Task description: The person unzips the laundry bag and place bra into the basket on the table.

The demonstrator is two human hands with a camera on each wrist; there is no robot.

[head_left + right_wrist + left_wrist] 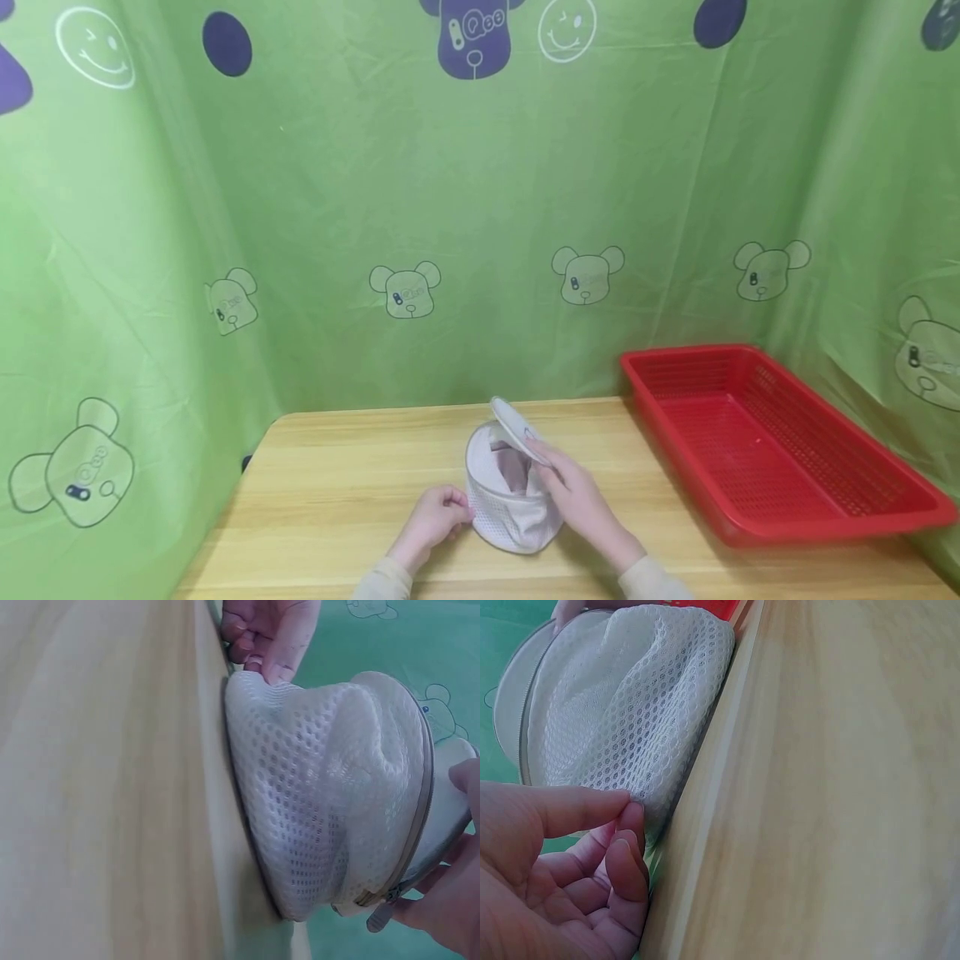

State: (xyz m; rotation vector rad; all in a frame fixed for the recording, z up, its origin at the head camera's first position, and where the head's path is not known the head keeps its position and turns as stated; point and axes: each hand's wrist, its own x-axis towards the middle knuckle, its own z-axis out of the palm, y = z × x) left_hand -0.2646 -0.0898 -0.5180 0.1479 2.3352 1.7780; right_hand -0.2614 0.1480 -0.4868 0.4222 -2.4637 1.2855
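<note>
A white mesh laundry bag, round with a zipped lid, stands on the table with its lid raised. Something brownish shows inside its opening; what it is I cannot tell. My left hand pinches the mesh low on the bag's left side between thumb and forefinger, as the left wrist view shows closely. On the other side my right hand grips the lid by its edge and keeps it tilted up. In the right wrist view a zipper pull hangs from the rim near the right hand's fingers.
A red plastic basket with perforated walls stands on the right of the wooden table. Behind and on both sides hangs a green curtain printed with bear heads; it borders the table's back edge.
</note>
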